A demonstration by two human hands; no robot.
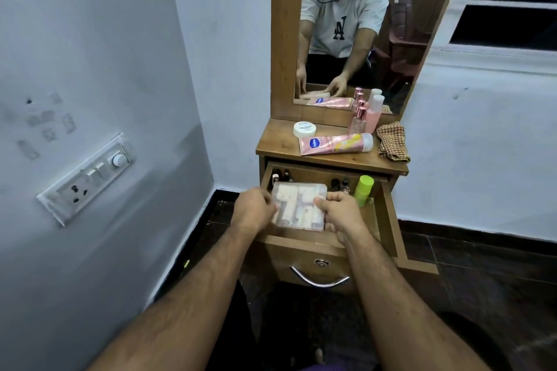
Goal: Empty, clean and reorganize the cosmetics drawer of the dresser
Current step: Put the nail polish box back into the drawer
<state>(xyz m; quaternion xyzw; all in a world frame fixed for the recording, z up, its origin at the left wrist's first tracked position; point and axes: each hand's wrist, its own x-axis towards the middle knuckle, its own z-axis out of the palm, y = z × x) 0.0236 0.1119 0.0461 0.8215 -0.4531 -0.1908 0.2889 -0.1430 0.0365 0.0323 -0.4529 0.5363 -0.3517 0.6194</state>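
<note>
The wooden drawer [388, 220] of the dresser stands pulled open. Inside it lies a clear plastic pouch [298, 199] packed with small pale cosmetics. My left hand [251, 211] grips the pouch's left edge and my right hand [340, 214] grips its right edge. Behind the pouch, small dark bottles [339, 184] stand along the drawer's back, and a lime green bottle [364, 190] stands at the right. On the dresser top [277, 141] lie a pink lotion tube [334, 143], a white jar [304, 129], two pink bottles [366, 116] and a checked cloth [391, 141].
A mirror [355, 24] rises behind the dresser top and reflects a person in a white shirt. A wall with a switch panel [87, 178] is close on the left. The drawer's metal handle [319, 278] faces me. Dark floor lies to the right.
</note>
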